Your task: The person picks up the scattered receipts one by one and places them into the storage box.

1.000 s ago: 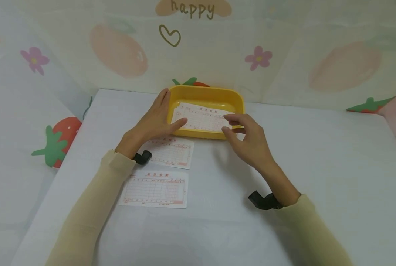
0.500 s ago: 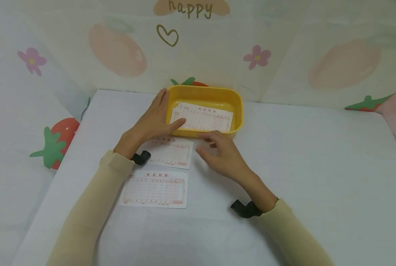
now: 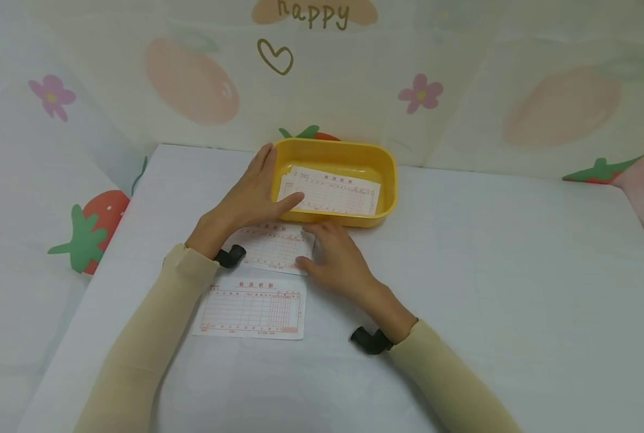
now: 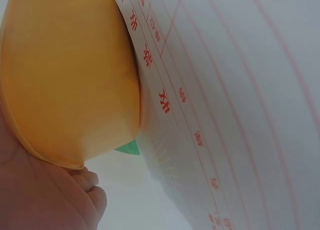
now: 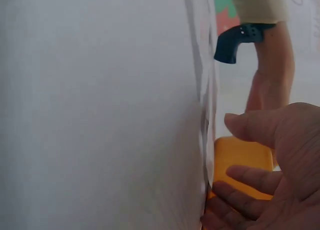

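Note:
A shallow yellow plastic tray [image 3: 386, 186] stands by the back wall with several red-printed receipt slips [image 3: 335, 193] inside. My left hand [image 3: 246, 195] holds its left end, thumb reaching over the front rim and fingers along the outer side. In the left wrist view, the fingertips show past the rim of the yellow tray [image 4: 75, 79]. Two receipt rows lie on the table. At the right edge of the upper receipt slip [image 3: 273, 249] is my right hand [image 3: 335, 255], thumb and fingers spread apart; the right wrist view shows the fingers [image 5: 255, 177] separated. The lower receipt slip [image 3: 251, 310] lies nearer me.
The table [image 3: 489, 288] has a white cover. Behind it hangs a pale wall cloth [image 3: 354, 78] with fruit and flower prints. Each wrist carries a black camera mount [image 3: 370, 341]. My left forearm [image 3: 148, 337] passes over the left edge of the slips.
My right hand has moved from above the tray's right front corner, leftward and toward me, to the upper slip on the table. The left hand and the tray stay put.

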Tool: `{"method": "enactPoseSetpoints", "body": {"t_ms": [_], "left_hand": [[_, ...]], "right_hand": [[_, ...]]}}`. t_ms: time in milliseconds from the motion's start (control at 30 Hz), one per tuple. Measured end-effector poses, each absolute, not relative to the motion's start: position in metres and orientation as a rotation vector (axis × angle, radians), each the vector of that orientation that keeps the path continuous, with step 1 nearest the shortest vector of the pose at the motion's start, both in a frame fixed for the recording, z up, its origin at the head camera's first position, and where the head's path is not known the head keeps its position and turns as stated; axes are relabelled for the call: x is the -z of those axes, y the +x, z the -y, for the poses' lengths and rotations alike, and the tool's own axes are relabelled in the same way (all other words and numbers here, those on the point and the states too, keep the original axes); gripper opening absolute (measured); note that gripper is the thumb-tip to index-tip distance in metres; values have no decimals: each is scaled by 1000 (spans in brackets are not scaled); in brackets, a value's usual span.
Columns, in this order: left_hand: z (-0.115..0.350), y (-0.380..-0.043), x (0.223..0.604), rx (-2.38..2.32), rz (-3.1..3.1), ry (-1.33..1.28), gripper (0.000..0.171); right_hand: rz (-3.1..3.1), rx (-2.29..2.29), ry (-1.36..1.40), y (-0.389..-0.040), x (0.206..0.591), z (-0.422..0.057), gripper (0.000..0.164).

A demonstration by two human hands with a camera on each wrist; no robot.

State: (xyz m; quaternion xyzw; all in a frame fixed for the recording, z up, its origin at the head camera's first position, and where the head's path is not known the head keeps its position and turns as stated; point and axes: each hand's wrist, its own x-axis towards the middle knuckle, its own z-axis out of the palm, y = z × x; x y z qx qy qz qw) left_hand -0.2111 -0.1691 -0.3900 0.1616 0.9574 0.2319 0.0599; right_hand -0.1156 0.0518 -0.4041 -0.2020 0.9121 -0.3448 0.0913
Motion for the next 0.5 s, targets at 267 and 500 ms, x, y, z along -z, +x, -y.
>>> {"method": "enactPoseSetpoints", "body": {"t_ms": [267, 500], "left_hand": [[168, -212, 390, -701, -2898, 491, 117], [168, -211, 390, -702, -2900, 484, 117]], "right_hand": [[-2755, 931, -588, -114, 406, -47, 69], [-2750, 942, -611, -113, 405, -45, 71]]}}
